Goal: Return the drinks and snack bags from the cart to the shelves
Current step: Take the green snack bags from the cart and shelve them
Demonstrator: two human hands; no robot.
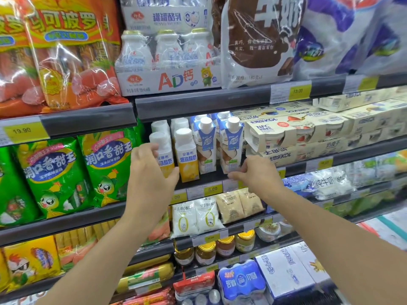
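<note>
My left hand (149,170) is wrapped around a white-capped yellow yogurt bottle (161,148) standing at the left end of the middle shelf (198,180). A matching yellow bottle (187,157) stands just to its right. My right hand (255,172) pinches the lower corner of a blue-and-white drink carton (230,146), which stands upright on the same shelf beside another carton (206,146) of the same kind. The cart is out of sight.
Green snack bags (59,172) fill the shelf to the left, orange sausage bags (66,51) above. Cream yogurt multipacks (297,133) sit right of the cartons. Milk pouches (196,216), jars (224,245) and boxed milk (286,271) fill lower shelves.
</note>
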